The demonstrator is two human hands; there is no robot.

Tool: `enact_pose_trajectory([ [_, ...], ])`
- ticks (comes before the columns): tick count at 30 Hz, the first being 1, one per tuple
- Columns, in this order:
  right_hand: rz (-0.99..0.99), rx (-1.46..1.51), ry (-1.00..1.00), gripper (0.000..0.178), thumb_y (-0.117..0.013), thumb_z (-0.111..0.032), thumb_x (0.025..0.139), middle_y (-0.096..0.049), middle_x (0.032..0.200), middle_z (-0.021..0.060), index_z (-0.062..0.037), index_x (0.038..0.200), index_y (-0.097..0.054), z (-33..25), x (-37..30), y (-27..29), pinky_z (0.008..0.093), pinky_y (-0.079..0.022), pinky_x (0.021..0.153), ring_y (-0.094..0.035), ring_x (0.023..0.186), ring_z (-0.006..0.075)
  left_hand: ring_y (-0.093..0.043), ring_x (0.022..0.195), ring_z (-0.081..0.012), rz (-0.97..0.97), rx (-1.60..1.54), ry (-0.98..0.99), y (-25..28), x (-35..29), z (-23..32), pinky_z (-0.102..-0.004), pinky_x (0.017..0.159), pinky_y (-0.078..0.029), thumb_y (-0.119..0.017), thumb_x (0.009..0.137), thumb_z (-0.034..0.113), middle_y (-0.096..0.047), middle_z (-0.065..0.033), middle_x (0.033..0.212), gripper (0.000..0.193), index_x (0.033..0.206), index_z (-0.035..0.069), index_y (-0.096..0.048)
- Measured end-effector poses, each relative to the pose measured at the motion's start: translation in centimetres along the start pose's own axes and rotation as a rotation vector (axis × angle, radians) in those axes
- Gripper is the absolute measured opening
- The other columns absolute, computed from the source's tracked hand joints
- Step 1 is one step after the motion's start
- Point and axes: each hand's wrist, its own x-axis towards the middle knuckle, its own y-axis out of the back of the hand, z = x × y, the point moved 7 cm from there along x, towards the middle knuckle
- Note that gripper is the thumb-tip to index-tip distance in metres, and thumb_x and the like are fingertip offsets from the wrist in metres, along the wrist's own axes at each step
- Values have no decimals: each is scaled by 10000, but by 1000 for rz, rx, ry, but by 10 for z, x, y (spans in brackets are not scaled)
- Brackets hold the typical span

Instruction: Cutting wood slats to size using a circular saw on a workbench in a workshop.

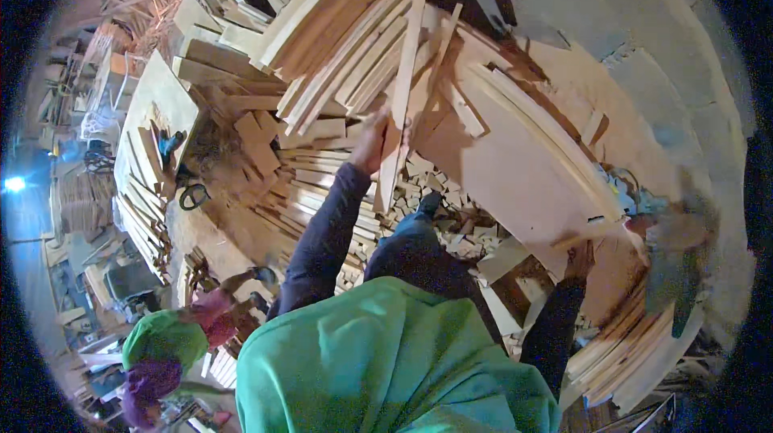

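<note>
My left hand (371, 143) is closed around a long, narrow wooden plank (411, 54), which stands tilted beside the stacked boards. Below it, one end of the plank hangs over a heap of small wood offcuts (459, 203). My right hand (578, 259) is low on the right, at the near edge of the pale worktop (491, 155). A thin wooden strip (592, 233) lies just beyond that hand. Shadow and blur hide the right fingers, so I cannot make out whether they grip anything.
Long boards are stacked (346, 22) at the far side of the worktop. A co-worker (676, 232) stands at the right, with a hand by a long strip (555, 139). Another person in green (165, 344) bends at the lower left. More planks (620, 356) lie at the lower right.
</note>
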Motion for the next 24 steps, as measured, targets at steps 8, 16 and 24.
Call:
enact_pose_trajectory([
  [8, -49, 145, -30, 395, -567, -256, 895, -588, 937, 47, -32, 1218, -516, 43, -37, -25, 266, -494, 656, -578, 793, 135, -622, 750, -199, 24, -22, 118, 12, 7, -27, -306, 643, -537, -368, 991, 258, -626, -111, 934, 318, 1088, -3, -524],
  [16, -213, 20, -209, 310, -552, -180, 876, -567, 1188, 144, -21, 1142, -570, -24, 16, 7, 381, -446, 952, -529, 1126, 292, -621, 780, -198, 21, 150, 107, 34, 1, -35, -317, 674, -547, -472, 918, 76, -620, -124, 956, 202, 1086, -19, -531],
  [24, -59, 990, -545, 221, -596, -158, 835, -599, 1069, 192, -6, 995, -609, 7, 7, -14, 497, -448, 933, -571, 1040, 373, -651, 827, -231, -73, 209, 122, 23, 25, -13, -339, 774, -535, -505, 918, 80, -662, -141, 953, 210, 1069, -43, -584],
])
